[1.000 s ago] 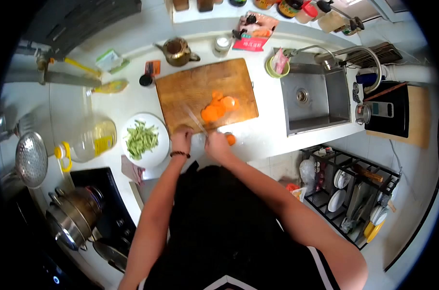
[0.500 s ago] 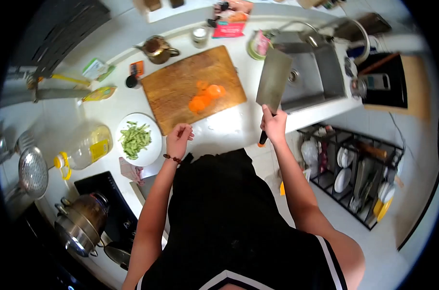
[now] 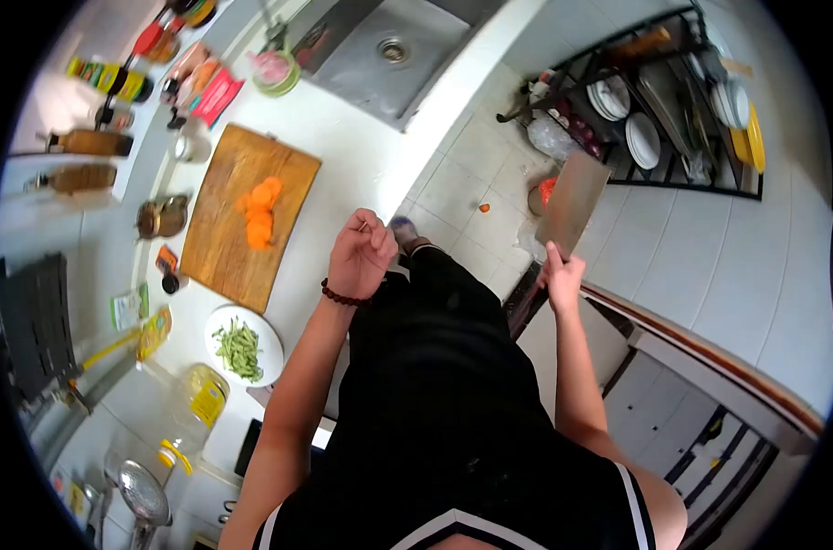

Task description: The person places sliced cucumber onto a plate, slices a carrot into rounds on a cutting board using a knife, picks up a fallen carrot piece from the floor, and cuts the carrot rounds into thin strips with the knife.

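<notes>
My right hand (image 3: 563,273) is closed round the handle of a broad cleaver (image 3: 574,203), held out over the floor at the right with its blade pointing away. My left hand (image 3: 361,257), with a beaded bracelet, hangs near the counter edge with loosely curled fingers and nothing in it. Orange carrot slices (image 3: 260,215) lie on the wooden cutting board (image 3: 224,247). Below the board is a white plate (image 3: 272,353) of green sliced vegetable (image 3: 239,350). A small orange piece (image 3: 484,208) lies on the floor tiles.
A steel sink (image 3: 371,64) is at the top. A black rack (image 3: 673,179) with plates stands upper right, near a bin (image 3: 536,200). An oil bottle (image 3: 195,408), a teapot (image 3: 164,217) and a glass jar (image 3: 192,145) line the counter's left side.
The view has turned to the right, away from the counter. My right hand has lifted the cleaver off the board and out over the floor. The orange piece is now on the floor.
</notes>
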Available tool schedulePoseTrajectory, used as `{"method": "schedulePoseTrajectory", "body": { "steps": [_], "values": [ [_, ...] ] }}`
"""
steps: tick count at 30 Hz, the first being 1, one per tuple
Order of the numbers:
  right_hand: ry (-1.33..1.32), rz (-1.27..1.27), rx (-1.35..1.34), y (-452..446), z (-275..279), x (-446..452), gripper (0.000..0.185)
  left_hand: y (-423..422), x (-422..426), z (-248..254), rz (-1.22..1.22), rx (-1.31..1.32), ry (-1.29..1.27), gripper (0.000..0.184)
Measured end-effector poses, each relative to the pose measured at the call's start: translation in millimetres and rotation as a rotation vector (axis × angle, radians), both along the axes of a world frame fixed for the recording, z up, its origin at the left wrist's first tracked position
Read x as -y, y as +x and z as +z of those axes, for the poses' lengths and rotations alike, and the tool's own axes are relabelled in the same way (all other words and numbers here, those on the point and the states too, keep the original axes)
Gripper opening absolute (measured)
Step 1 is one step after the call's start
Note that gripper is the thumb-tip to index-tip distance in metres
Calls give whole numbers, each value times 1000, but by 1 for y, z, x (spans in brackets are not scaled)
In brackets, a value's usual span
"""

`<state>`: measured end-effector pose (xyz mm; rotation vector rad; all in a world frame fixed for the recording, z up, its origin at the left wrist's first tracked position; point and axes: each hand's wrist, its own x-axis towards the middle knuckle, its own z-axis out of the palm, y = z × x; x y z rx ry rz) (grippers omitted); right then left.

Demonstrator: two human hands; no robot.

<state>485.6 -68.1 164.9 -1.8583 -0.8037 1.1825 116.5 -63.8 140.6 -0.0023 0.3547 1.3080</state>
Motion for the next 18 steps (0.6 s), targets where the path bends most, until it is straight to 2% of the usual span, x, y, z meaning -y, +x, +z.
{"method": "schedulePoseTrajectory", "body": {
  "steps": [5,8,10,11,13,14,18],
  "values": [
    [-77,-121,55,97,-59,43,36,85,-41,39,-138,61,82,14],
    [-114,-158,37,155,-94,43,36,155,-71,55,-189,-76,228,24],
    [-155,-177,28,188,-101,42,36,203,-89,69,-249,-161,297,35],
    [-161,-212,16,202,-104,46,36,228,-98,78,-287,-164,294,35],
    [-147,-215,-7,234,-106,50,29,277,-113,98,-309,-413,526,41],
    [-118,-216,-16,246,-107,53,31,295,-118,102,-332,-450,575,47],
    [-150,-349,-112,274,-97,53,33,351,-138,143,-443,-597,704,42]
  ]
}}
